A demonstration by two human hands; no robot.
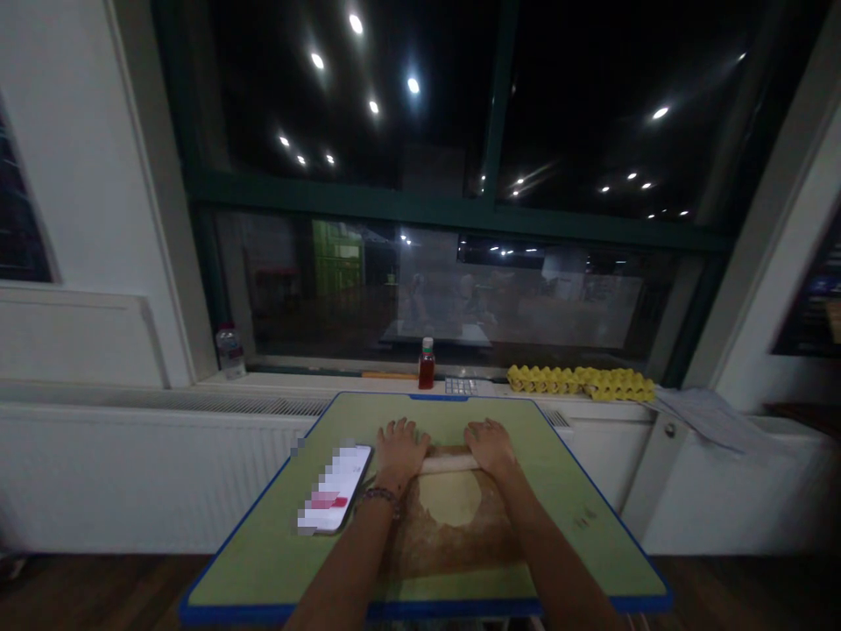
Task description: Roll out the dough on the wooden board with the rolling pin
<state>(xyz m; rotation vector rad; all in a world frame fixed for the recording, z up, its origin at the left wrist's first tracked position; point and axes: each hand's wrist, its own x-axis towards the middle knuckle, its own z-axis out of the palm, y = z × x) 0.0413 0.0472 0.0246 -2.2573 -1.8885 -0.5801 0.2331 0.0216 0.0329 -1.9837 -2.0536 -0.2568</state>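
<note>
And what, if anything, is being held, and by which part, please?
No closed grip shows; the left hand and right hand cover both ends of a pale, cylindrical rolling pin.

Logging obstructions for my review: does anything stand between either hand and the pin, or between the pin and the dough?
Nothing visible does: the left hand and right hand rest on the pin, at the far edge of the dough. The phone lies left of both hands.
</note>
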